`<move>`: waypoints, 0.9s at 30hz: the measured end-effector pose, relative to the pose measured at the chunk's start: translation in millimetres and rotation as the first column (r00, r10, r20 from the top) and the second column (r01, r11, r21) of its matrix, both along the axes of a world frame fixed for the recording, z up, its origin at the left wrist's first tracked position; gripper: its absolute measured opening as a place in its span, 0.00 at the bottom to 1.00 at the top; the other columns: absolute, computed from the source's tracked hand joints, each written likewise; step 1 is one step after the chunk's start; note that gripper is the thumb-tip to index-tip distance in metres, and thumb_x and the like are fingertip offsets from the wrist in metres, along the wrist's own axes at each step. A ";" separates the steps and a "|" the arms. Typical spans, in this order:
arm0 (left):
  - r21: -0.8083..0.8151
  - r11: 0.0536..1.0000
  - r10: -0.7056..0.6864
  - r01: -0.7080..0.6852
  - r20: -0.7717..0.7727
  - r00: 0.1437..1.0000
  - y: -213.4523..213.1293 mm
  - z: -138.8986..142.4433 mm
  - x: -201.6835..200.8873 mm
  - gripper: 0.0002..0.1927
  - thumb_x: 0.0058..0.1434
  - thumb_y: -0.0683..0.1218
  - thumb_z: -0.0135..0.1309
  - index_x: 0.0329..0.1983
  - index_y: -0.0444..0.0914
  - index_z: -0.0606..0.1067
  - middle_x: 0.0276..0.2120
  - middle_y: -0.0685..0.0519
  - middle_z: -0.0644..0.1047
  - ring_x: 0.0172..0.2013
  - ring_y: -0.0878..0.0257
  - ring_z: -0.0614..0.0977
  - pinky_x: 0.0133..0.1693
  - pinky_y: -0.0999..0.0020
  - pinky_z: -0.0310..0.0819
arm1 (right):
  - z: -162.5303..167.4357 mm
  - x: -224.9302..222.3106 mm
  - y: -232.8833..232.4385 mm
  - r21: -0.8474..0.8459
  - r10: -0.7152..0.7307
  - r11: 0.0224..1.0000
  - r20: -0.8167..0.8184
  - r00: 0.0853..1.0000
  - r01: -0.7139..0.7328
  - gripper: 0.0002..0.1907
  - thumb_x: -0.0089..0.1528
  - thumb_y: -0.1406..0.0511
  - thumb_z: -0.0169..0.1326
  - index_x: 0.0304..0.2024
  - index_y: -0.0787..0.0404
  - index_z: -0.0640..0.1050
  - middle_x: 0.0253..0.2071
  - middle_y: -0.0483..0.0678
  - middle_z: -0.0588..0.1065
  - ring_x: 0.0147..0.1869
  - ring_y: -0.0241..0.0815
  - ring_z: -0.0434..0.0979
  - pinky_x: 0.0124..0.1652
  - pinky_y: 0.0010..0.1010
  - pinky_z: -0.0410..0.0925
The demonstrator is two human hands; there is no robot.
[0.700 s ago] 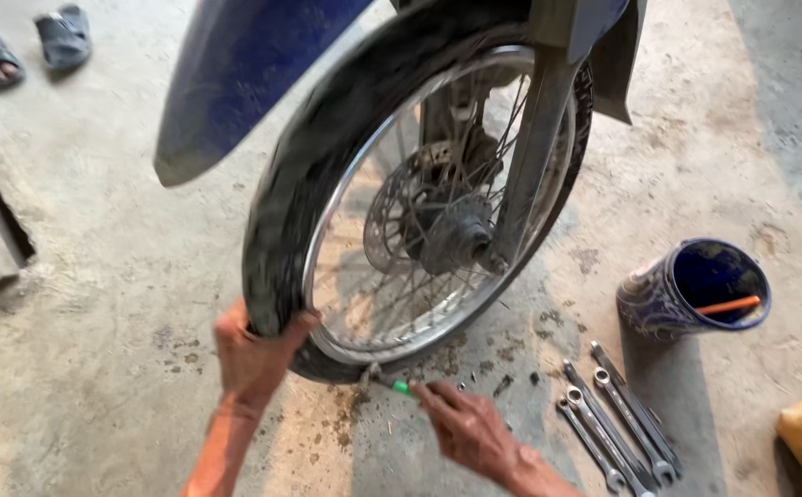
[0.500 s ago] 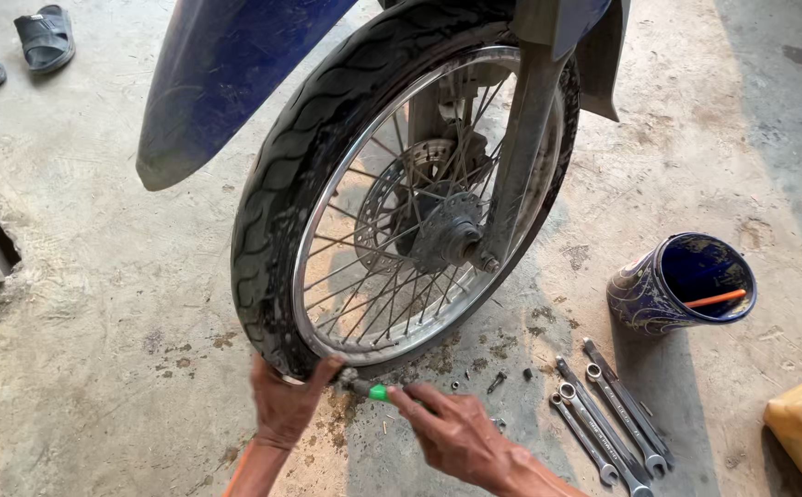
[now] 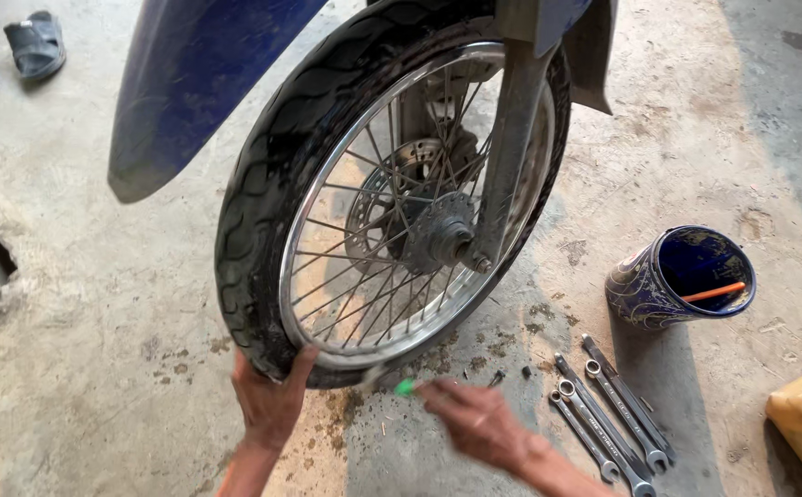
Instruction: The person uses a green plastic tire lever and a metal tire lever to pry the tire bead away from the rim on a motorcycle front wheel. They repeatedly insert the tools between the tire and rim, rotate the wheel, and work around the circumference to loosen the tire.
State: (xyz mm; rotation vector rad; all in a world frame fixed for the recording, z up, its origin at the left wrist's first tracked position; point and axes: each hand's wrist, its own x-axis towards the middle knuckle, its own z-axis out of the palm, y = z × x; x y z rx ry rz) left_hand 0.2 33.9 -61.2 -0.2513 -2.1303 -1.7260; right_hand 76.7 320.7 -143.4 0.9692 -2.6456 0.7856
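The left hand (image 3: 267,405) grips the tyre (image 3: 263,230) at the wheel's lowest point, fingers wrapped on the tread. The right hand (image 3: 479,423) pinches a small green-tipped tool (image 3: 405,388) near the rim (image 3: 392,345); blur hides detail. Risk: the wheel may rotate, and the tool may slip into the spokes (image 3: 364,267). Wrenches (image 3: 608,414) lie on the floor to the right.

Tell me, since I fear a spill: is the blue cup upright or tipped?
Tipped: the blue cup lies on the concrete floor, mouth facing sideways.
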 end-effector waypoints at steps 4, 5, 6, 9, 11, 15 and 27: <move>-0.474 0.877 0.073 -0.072 -0.016 0.997 -4.8 -18.4 1.3 0.07 0.60 0.47 0.63 0.39 0.40 0.83 0.28 0.53 0.84 0.28 0.59 0.84 0.29 0.61 0.74 | 5.3 3.2 -33.8 -0.199 -0.018 0.980 -0.149 0.989 -0.012 0.24 0.68 0.74 0.50 0.67 0.60 0.70 0.47 0.52 0.76 0.30 0.37 0.74 0.24 0.27 0.69; -0.654 0.739 0.009 -0.158 -0.226 0.974 -7.5 -19.7 -3.1 0.07 0.60 0.45 0.62 0.42 0.44 0.84 0.29 0.53 0.84 0.28 0.58 0.83 0.29 0.61 0.73 | 2.7 -6.3 -38.5 -0.135 -0.031 0.991 -0.080 0.996 0.020 0.24 0.67 0.75 0.50 0.66 0.60 0.71 0.44 0.52 0.77 0.26 0.36 0.73 0.19 0.24 0.67; -0.773 0.570 -0.099 -0.278 -0.401 0.911 -8.8 -20.5 -2.1 0.11 0.59 0.43 0.60 0.44 0.48 0.86 0.31 0.52 0.84 0.29 0.58 0.82 0.29 0.61 0.71 | -1.5 -9.4 -38.2 -0.064 -0.044 0.997 -0.010 0.999 0.043 0.24 0.66 0.76 0.51 0.65 0.61 0.72 0.42 0.52 0.77 0.22 0.35 0.73 0.14 0.22 0.65; -0.424 0.906 0.023 0.002 0.053 0.998 -13.2 -20.3 0.1 0.11 0.57 0.52 0.68 0.34 0.40 0.84 0.27 0.57 0.85 0.25 0.68 0.84 0.30 0.64 0.75 | -11.5 -4.9 6.3 0.040 -0.086 0.996 0.054 0.995 0.084 0.25 0.64 0.75 0.51 0.65 0.62 0.71 0.38 0.52 0.76 0.24 0.40 0.74 0.16 0.26 0.67; -0.417 0.908 0.054 0.023 0.174 0.983 -12.5 -19.9 3.6 0.12 0.58 0.51 0.69 0.33 0.39 0.84 0.29 0.55 0.84 0.27 0.64 0.83 0.34 0.62 0.77 | -10.2 -5.6 48.7 0.143 -0.200 0.974 0.163 0.966 0.177 0.29 0.53 0.80 0.50 0.58 0.65 0.73 0.39 0.56 0.77 0.22 0.44 0.75 0.15 0.32 0.68; 0.173 0.980 -0.125 0.093 0.183 0.975 0.6 -24.3 0.1 0.24 0.56 0.48 0.70 0.53 0.36 0.78 0.50 0.49 0.80 0.46 0.61 0.81 0.53 0.62 0.76 | 36.7 -19.8 151.0 -0.041 -0.399 0.916 -0.032 0.916 0.398 0.17 0.53 0.72 0.58 0.45 0.61 0.79 0.34 0.51 0.78 0.25 0.44 0.78 0.22 0.34 0.72; -0.643 0.754 0.087 0.136 0.302 0.949 26.8 -14.6 -6.1 0.28 0.50 0.57 0.70 0.51 0.39 0.82 0.49 0.53 0.85 0.55 0.57 0.83 0.63 0.51 0.65 | 107.5 -100.6 384.2 0.606 -0.904 0.343 0.006 0.427 0.718 0.23 0.51 0.54 0.64 0.49 0.50 0.83 0.43 0.55 0.80 0.46 0.57 0.80 0.42 0.50 0.74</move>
